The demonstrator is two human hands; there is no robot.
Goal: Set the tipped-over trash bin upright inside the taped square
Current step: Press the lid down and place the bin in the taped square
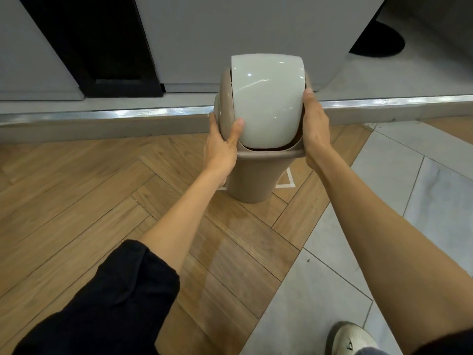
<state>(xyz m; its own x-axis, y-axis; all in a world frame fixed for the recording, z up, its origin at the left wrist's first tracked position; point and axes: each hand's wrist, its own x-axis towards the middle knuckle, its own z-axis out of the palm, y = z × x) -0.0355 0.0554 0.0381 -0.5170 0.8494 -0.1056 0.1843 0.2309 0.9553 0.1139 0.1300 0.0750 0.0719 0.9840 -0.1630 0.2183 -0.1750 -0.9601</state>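
Note:
The trash bin (252, 180) is beige with a pale grey swing lid (268, 101). It stands roughly upright, its top leaning slightly toward me, on the wooden floor. My left hand (222, 144) grips the left side of its rim, thumb on the lid. My right hand (314, 129) presses flat against the right side of the rim. A corner of the white taped square (288, 181) shows on the floor just right of the bin's base. The bin hides most of the tape.
A metal-edged step (128, 115) runs across behind the bin, with grey panels and a dark opening (102, 47) above it. Grey tiles (384, 175) lie to the right. My shoe (353, 338) is at the bottom right.

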